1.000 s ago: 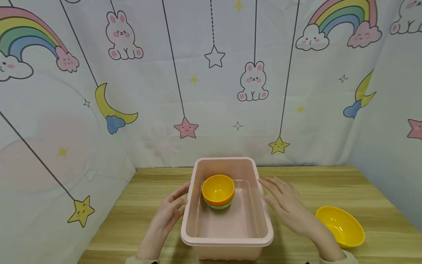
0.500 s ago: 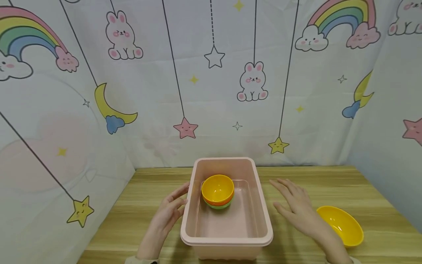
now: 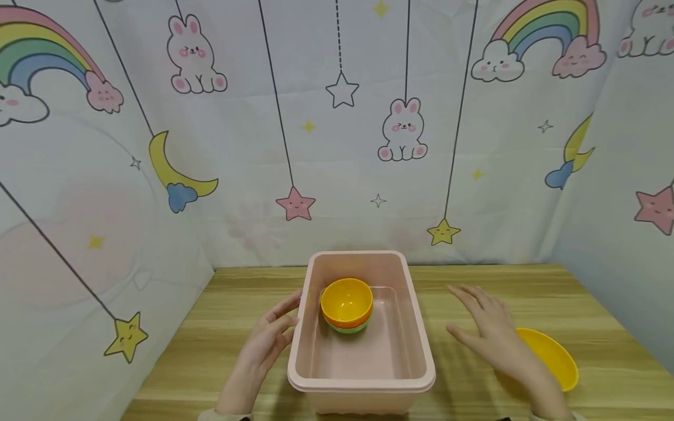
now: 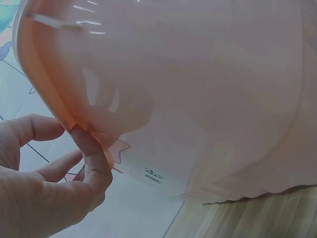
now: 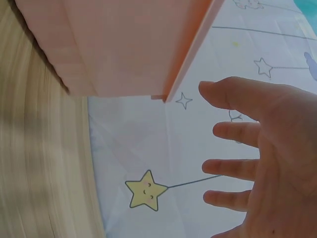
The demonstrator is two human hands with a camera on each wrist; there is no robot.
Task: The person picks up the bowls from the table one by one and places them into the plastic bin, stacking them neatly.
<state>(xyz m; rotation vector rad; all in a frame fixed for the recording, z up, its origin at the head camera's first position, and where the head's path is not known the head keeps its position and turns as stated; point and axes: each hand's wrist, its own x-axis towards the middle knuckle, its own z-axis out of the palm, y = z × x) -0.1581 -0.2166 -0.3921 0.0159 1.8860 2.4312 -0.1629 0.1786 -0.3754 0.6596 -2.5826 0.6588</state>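
A pink plastic tub (image 3: 361, 375) stands on the wooden table (image 3: 210, 345). Inside it, toward the back, sits a stack of small bowls (image 3: 346, 304): yellow on top, orange and green below. My left hand (image 3: 271, 333) rests against the tub's left wall with straight fingers; in the left wrist view the fingertips (image 4: 84, 141) touch the tub (image 4: 188, 89) under its rim. My right hand (image 3: 487, 327) hovers with spread fingers to the right of the tub, apart from it, and partly covers a larger yellow bowl (image 3: 553, 358). The right wrist view shows the right hand (image 5: 267, 153) empty beside the tub (image 5: 119, 44).
A printed cloth backdrop (image 3: 337, 128) with rainbows, rabbits and stars closes the table on the back, left and right. Bare wood shows on both sides of the tub. The yellow bowl lies near the front right corner.
My right hand has left the tub's right wall and moved right, over the larger yellow bowl. The left hand, the tub and the stacked bowls have stayed put.
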